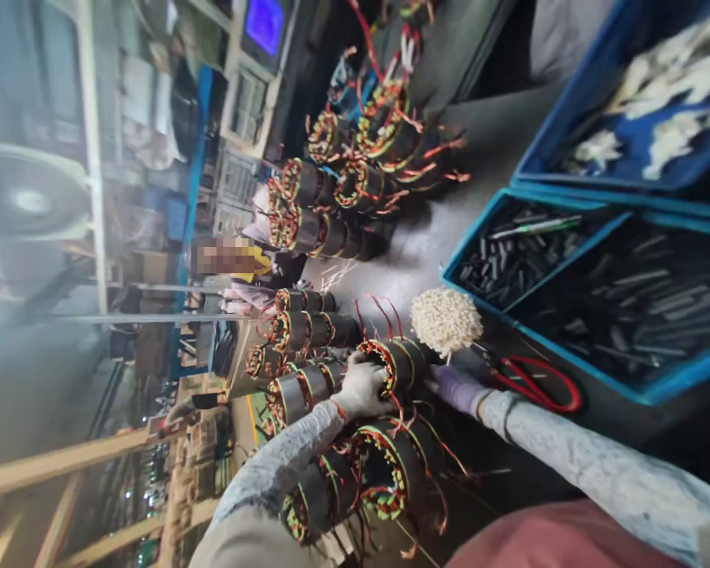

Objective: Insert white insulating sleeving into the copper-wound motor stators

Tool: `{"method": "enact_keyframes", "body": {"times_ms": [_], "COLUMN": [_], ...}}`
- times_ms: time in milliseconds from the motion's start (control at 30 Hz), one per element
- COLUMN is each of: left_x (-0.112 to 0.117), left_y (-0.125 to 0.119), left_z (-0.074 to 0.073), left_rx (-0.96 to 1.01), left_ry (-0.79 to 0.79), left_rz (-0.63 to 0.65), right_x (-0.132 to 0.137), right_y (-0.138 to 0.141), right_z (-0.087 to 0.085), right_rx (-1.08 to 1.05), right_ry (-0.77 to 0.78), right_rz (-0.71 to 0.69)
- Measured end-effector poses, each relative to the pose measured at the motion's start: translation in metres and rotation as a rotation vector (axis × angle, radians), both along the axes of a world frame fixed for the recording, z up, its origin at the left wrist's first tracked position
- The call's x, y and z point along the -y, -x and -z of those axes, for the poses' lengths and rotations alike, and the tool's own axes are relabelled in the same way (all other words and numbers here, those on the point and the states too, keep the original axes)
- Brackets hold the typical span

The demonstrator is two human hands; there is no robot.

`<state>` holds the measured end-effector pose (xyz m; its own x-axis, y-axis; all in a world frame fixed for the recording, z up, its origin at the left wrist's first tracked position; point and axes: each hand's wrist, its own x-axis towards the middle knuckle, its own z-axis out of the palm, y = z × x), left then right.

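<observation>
The white-gloved left hand (pixel 360 386) curls around a heavy, rigid dark-steel motor stator (pixel 405 364), best held by its shell (pixel 419 359), not its fragile windings (pixel 374 345); just beside it, the purple-gloved right hand (pixel 457 390) pinches the stem (pixel 448 359) of a white fibrous bundle (pixel 446 322).

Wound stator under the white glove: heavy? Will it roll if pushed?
The wound stator is probably heavy for its size: a dark, laminated-looking core packed with windings. Its round body could well roll if pushed on its side. The thin red lead wires look floppy and may snag neighbouring stators.
</observation>
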<state>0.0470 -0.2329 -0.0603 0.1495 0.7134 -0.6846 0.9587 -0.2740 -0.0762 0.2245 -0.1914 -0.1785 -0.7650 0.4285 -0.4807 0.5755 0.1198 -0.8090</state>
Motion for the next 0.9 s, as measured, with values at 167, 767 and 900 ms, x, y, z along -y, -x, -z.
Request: {"method": "enact_keyframes", "body": {"times_ms": [167,767,900], "left_x": [-0.003,-0.148,-0.257], "left_y": [0.007,0.003,-0.021], "left_z": [-0.006,-0.095,-0.065], "left_rx": [-0.024,0.139,0.070], "left_ry": [-0.014,-0.526,-0.637], "left_rz": [-0.065,-0.314,-0.233], "right_x": [0.005,0.056,0.057], "right_y": [-0.014,-0.129,-0.131], "right_z": [0.002,0.066,0.071], "right_rx": [0.055,0.057,0.071], "right_ry": [-0.045,0.142,0.089], "right_rz": [-0.013,0.224,0.321]}}
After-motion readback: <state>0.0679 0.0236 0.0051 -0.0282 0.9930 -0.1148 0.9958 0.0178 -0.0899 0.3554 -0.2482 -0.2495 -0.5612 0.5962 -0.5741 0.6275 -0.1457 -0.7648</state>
